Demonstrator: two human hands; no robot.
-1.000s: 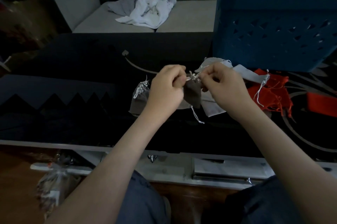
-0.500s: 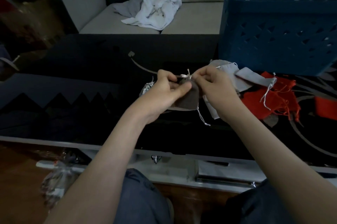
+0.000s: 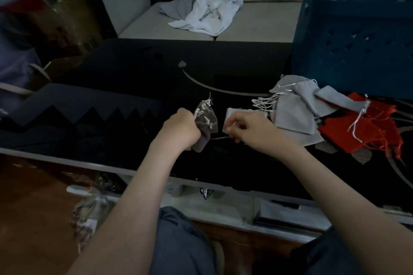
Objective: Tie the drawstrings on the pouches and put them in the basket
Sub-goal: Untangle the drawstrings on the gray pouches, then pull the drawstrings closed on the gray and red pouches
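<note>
My left hand (image 3: pixel 182 128) grips a dark grey pouch (image 3: pixel 202 141), whose lower end sticks out below the fist. My right hand (image 3: pixel 250 131) pinches its white drawstring (image 3: pixel 220 137), stretched taut between the two hands. A second dark grey pouch (image 3: pixel 206 115) with a knotted white string lies just behind the left hand. Several light grey pouches (image 3: pixel 292 113) and red pouches (image 3: pixel 366 131) are piled on the black table (image 3: pixel 134 95) to the right. The blue basket (image 3: pixel 357 35) stands at the back right, behind the pile.
A sofa (image 3: pixel 257 26) with crumpled white and grey cloths (image 3: pixel 207 13) runs behind the table. The table's pale front edge (image 3: pixel 89 164) lies near my knees. A clear plastic bag (image 3: pixel 91 214) sits on the wooden floor at the lower left.
My hands have come apart and dropped lower. The right hand has drawn the string out to the right while the left keeps the pouch.
</note>
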